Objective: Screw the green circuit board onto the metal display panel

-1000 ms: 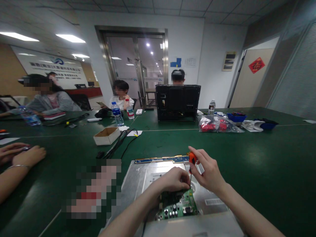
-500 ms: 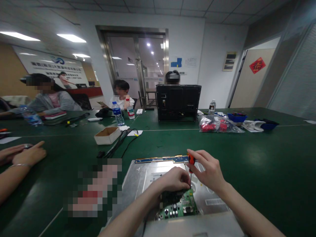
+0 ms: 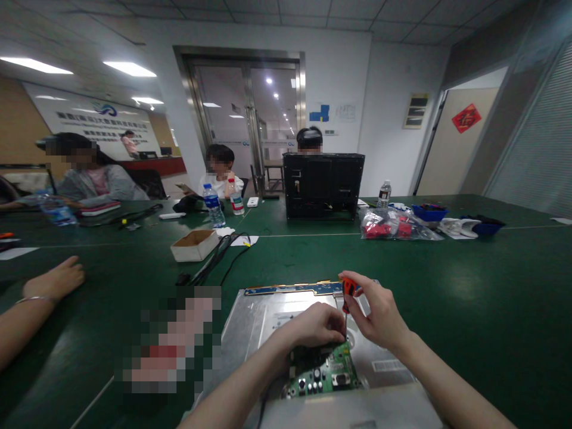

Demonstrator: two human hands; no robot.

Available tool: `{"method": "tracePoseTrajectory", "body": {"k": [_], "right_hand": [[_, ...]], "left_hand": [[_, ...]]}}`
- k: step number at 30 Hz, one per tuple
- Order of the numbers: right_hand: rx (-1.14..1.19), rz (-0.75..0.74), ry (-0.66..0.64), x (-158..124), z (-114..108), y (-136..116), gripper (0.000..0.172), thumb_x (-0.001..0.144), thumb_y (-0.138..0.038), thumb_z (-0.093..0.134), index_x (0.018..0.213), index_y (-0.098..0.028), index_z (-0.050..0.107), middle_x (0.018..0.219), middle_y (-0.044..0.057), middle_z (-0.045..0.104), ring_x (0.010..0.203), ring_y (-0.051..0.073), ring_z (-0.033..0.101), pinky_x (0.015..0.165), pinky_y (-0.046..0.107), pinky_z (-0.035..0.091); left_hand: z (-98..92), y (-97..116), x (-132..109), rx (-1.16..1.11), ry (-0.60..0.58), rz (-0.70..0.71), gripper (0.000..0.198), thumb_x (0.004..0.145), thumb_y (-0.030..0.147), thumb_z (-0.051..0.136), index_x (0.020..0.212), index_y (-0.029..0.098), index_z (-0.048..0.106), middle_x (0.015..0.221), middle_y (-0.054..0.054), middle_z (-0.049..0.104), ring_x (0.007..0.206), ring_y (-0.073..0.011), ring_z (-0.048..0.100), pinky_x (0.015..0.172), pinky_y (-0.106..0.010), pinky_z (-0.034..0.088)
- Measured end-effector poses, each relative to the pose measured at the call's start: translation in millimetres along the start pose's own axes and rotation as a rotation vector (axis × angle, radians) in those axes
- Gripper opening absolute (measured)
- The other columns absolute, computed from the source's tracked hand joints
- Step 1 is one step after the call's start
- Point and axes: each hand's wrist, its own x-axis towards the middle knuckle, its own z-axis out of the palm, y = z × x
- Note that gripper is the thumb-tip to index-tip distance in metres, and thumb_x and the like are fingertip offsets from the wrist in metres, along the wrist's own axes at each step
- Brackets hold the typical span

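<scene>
My right hand [image 3: 379, 313] grips the red and black handle of a screwdriver [image 3: 348, 288] between thumb and fingers. The screwdriver stands nearly upright, its thin shaft reaching down to the upper edge of a green circuit board [image 3: 346, 366]. My left hand [image 3: 315, 325] is closed over the board's upper part, fingertips beside the screwdriver's tip; what they pinch, if anything, is hidden. Under the board lies a silver metal panel [image 3: 243, 325], with a narrow blue circuit strip [image 3: 290, 289] along its far edge.
Left of the panel are an open cardboard box [image 3: 194, 247], black cables [image 3: 217, 256] and a co-worker's hand [image 3: 56, 280]. Farther back stand a black monitor frame [image 3: 324, 187] and bottles [image 3: 213, 205]. A plastic bag with red items [image 3: 393, 226] lies to the right.
My right fingers have shifted slightly on the screwdriver handle, showing more of it. My left hand stays in place. One of the co-worker's hands at left has left the view.
</scene>
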Motion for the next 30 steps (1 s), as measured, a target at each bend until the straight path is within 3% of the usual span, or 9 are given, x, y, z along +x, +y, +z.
{"method": "tracePoseTrajectory", "body": {"k": [5, 10, 14, 18, 30], "right_hand": [[-0.053, 0.033, 0.030, -3.7, 3.4, 3.8, 0.030, 0.095, -0.021, 0.058, 0.124, -0.020, 0.053, 0.096, 0.010, 0.077, 0.070, 0.021, 0.075, 0.062, 0.030, 0.063], [-0.015, 0.099, 0.046, -8.3, 7.5, 7.8, 0.038, 0.095, -0.023, 0.060, 0.129, -0.021, 0.043, 0.096, 0.010, 0.078, 0.069, 0.021, 0.076, 0.062, 0.031, 0.064], [-0.004, 0.126, 0.018, -7.4, 5.9, 6.0, 0.030, 0.095, -0.024, 0.058, 0.122, -0.022, 0.046, 0.099, 0.010, 0.077, 0.069, 0.019, 0.075, 0.064, 0.030, 0.063], [-0.066, 0.101, 0.044, -5.2, 4.5, 4.6, 0.027, 0.096, -0.026, 0.057, 0.121, -0.020, 0.049, 0.096, 0.009, 0.075, 0.061, 0.018, 0.072, 0.059, 0.029, 0.061], [-0.094, 0.048, 0.063, -2.1, 3.2, 3.5, 0.027, 0.097, -0.023, 0.055, 0.124, -0.020, 0.050, 0.089, 0.006, 0.072, 0.063, 0.017, 0.069, 0.057, 0.027, 0.059]], "left_hand": [[-0.4, 1.4, 0.0, 0.022, -0.002, 0.010, 0.009, 0.081, 0.015, 0.073, 0.088, 0.017, 0.078, 0.076, 0.003, 0.071, 0.072, -0.0152, 0.062, 0.067, -0.020, 0.044], [-0.7, 5.2, -0.6, 0.042, 0.005, 0.020, 0.004, 0.082, 0.013, 0.074, 0.084, 0.016, 0.076, 0.074, 0.002, 0.069, 0.071, -0.0147, 0.060, 0.065, -0.020, 0.042], [-0.7, 7.0, -0.4, 0.058, 0.014, 0.023, 0.006, 0.083, 0.011, 0.076, 0.087, 0.015, 0.075, 0.078, 0.001, 0.071, 0.076, -0.0164, 0.062, 0.069, -0.021, 0.043], [0.3, 5.5, 0.8, 0.073, 0.011, 0.014, 0.004, 0.083, 0.012, 0.075, 0.083, 0.016, 0.074, 0.077, 0.001, 0.070, 0.076, -0.0167, 0.062, 0.068, -0.021, 0.042], [1.3, -0.6, 2.7, 0.076, -0.015, 0.002, 0.004, 0.087, 0.022, 0.074, 0.087, 0.017, 0.075, 0.079, 0.001, 0.070, 0.076, -0.0172, 0.062, 0.070, -0.022, 0.044]]}}
